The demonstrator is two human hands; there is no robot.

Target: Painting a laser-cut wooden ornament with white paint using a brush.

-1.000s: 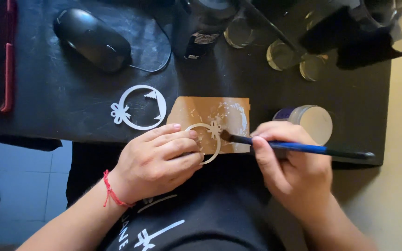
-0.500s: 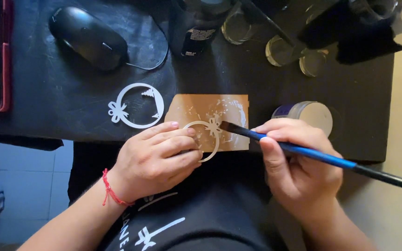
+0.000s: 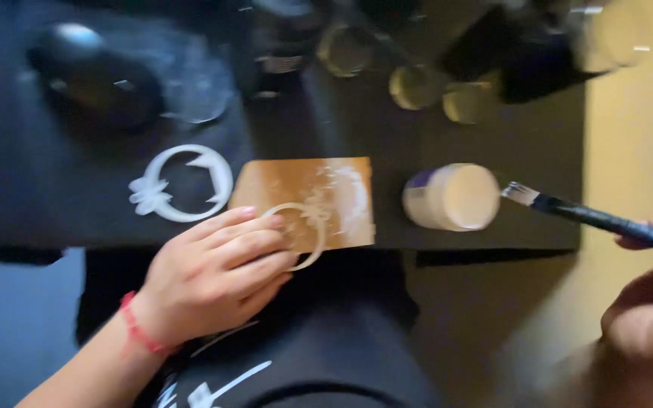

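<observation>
My left hand presses down on a small unpainted wooden ring ornament that lies on a brown cardboard piece smeared with white paint at the table's front edge. My right hand grips a blue-handled paintbrush, whose white-tipped bristles hover just right of an open jar of white paint. A white painted ring ornament with a flower shape rests on the dark table to the left of the cardboard.
A black computer mouse with its cable sits at the back left. Several small glass jars and dark bottles stand along the back of the black table. A red cord circles my left wrist. The picture is blurred.
My right hand has pulled the brush away from the wooden ring and swung it right, past the paint jar. My left hand stays on the ring.
</observation>
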